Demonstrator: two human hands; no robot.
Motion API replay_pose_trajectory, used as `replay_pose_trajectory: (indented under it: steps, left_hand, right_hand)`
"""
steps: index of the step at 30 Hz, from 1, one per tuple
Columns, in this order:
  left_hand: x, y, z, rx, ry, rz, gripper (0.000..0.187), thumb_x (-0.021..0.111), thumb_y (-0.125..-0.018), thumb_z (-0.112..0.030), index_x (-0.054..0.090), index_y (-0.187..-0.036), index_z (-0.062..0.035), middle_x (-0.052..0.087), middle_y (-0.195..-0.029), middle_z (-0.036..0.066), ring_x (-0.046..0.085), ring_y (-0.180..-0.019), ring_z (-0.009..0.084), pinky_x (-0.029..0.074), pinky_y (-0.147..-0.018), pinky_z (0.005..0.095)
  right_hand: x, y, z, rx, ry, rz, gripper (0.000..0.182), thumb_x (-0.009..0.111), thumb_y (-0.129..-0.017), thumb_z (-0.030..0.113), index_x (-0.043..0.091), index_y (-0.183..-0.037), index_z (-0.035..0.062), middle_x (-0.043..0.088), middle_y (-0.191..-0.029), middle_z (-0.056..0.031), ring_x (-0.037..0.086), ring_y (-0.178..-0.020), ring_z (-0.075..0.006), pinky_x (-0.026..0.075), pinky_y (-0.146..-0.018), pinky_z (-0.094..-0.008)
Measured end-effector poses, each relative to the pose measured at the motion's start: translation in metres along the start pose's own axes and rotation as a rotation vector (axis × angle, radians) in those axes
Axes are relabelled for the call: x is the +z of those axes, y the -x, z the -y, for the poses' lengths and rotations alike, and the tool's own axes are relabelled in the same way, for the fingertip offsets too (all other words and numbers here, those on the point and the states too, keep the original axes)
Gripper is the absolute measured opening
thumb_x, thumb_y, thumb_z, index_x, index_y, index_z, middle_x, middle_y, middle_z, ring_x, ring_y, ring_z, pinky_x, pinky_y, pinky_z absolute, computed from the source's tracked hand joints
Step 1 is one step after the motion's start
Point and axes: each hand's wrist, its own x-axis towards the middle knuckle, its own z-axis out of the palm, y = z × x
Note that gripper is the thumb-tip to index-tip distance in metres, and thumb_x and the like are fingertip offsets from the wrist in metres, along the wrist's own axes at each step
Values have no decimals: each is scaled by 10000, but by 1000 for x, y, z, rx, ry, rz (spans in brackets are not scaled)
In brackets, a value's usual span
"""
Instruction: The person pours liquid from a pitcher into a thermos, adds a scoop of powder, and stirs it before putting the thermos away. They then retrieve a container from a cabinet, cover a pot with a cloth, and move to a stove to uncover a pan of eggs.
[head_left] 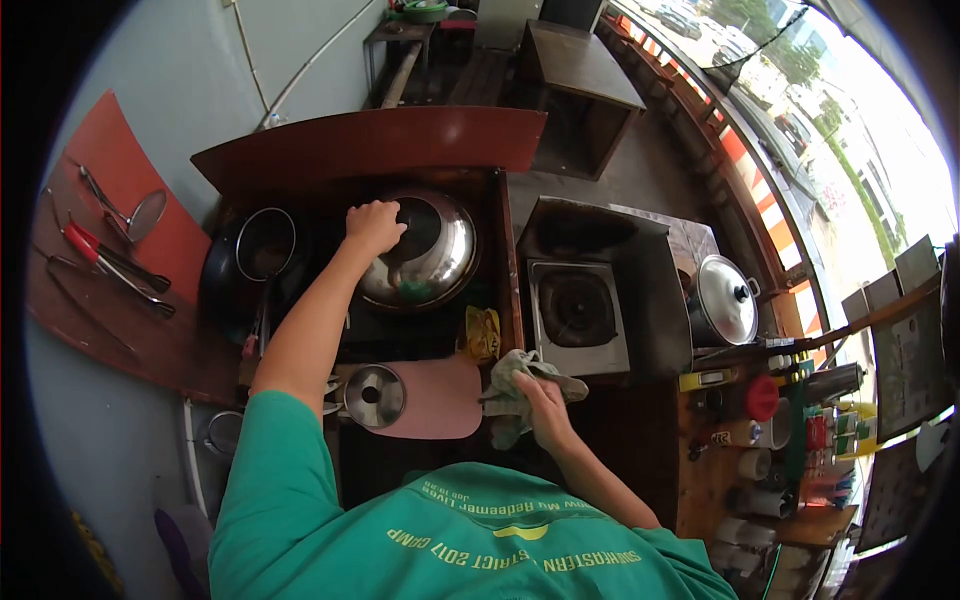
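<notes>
My left hand is stretched forward, its fingers closed at the knob of a shiny domed lid. The lid sits over a pan in the dark stove recess, and whatever is beneath it is hidden. Lower right of that, my right hand grips a crumpled pale green cloth. The cloth hangs beside the right end of a pink cutting board. On the board's left end rests a round metal dish or lid with a dark centre. A crumpled yellow packet lies between the lid and the cloth.
A black wok holding a round strainer stands left. Red-handled tongs and a skimmer lie against the left panel. Rightward are a single burner, a lidded pot and a shelf of bottles and cups.
</notes>
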Motion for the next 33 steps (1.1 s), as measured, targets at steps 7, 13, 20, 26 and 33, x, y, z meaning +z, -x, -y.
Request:
replay_pose_trajectory:
  steps: [7,13,20,26,33]
  left_hand:
    - [14,-22,-2,-63,192,26,445,756,-773,-317,714,-1175,-132,705,-1138,179,675,-1064,358,541,-942,445]
    - [-8,-11,13,-16,291,-155,414,736,-743,-303,749,-1106,-105,718,-1078,199,683,-1038,359,546,-927,446]
    - [-96,15,113,-66,268,-373,421,729,-710,-344,768,-1041,-88,721,-994,218,701,-950,384,558,-875,454]
    - [-87,31,225,-283,147,-357,431,719,-741,-330,753,-1071,-54,712,-1049,224,685,-1010,381,543,-900,461]
    - [-48,57,263,-603,74,-215,422,729,-787,-289,709,-1152,-76,683,-1194,205,656,-1100,379,533,-934,477]
  right_hand:
    - [34,-18,-35,8,108,-95,225,600,-946,211,659,-914,-4,600,-799,22,541,-766,-59,444,-674,-238]
    - [41,19,-14,-363,81,21,154,605,-936,97,687,-952,-33,638,-849,8,570,-766,-70,481,-676,-257]
    - [7,33,-25,-456,-20,68,229,643,-847,124,711,-939,-74,712,-1022,-88,656,-889,-138,520,-801,-308]
    - [30,42,5,-718,281,220,206,666,-810,124,712,-902,-54,717,-1053,-117,658,-981,-186,496,-883,-338]
    - [46,34,3,-511,131,525,180,672,-860,56,591,-700,39,559,-662,10,488,-611,-90,371,-569,-258]
